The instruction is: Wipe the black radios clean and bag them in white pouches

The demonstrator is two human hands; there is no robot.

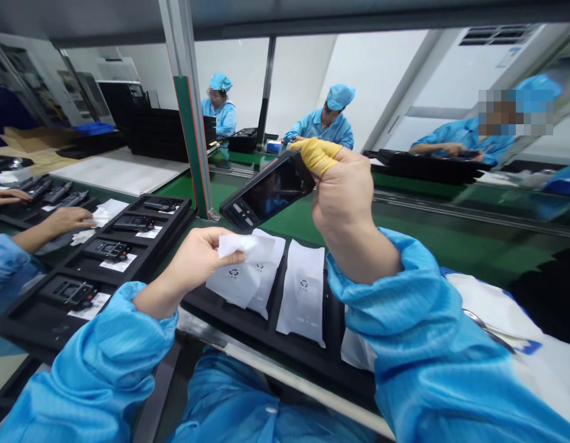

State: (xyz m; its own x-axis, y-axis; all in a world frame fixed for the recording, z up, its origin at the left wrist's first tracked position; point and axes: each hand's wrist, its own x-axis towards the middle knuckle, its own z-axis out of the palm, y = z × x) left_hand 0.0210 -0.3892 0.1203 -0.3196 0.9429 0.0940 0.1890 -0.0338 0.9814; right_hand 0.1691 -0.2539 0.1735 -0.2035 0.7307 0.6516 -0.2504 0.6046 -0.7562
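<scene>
My right hand [343, 194], with yellow finger cots on its fingertips, is closed on the top end of a black handheld device [266, 192] and holds it tilted above the bench. My left hand [197, 258] pinches the edge of a white foam bag [241, 271] just below the device. A second white bag [303, 292] lies beside it on a black tray [266, 329] in front of me. Both my arms are in blue sleeves.
A black tray [98, 255] with several devices sits at my left. A neighbour's hands [66, 220] work over another tray further left. A green conveyor [433, 234] runs behind. Three people in blue coats and caps sit across it. A metal post [195, 141] stands centre-left.
</scene>
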